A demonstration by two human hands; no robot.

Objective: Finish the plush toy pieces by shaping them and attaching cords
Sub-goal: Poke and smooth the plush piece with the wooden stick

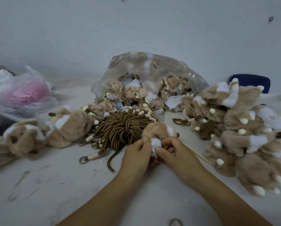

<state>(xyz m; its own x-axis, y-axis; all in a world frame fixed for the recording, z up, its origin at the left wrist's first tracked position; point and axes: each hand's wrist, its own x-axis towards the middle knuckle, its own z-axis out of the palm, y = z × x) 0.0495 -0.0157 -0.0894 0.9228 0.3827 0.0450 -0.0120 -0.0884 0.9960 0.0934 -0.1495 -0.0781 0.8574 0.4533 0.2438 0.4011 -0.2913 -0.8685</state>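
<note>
Fingers first: left hand (136, 154) fingers (143, 144) are curled round the near end of one plush piece (156, 129), clamping it. Right hand (175, 154) pinches the white tuft (156, 144) that sticks out of that end, thumb on top. Both are closed on the work, neither is free. My read is that the left acts as a vise so the right can tuck or shape the tuft. This looks like the shaping step, with no cord on this piece yet.

The piece sits just above the table (54, 185), its body pointing away from the fingers, which keeps the open end facing me.

Just beyond and left of the fingers is the cord bundle (121, 128), brown cords with wrapped ends and rings. One loose cord (111, 162) trails toward the left hand, near enough to grab without letting go of the piece for long. I'd guess it is staged for the attach step.

Just right of the right hand a thin stick (196, 153) lies on the table, probably a poking tool for stuffing. It is not in use now.

Further right is a stacked pile of shaped plush (242, 136), likely the output side. Far beyond the fingers a clear bag (146, 70) spills crumpled pieces, likely the input. Well left of the fingers lie a few more plush pieces (68, 126).

Risk: the tuft may tear or pull out if the pinch drags instead of pushing.
</note>
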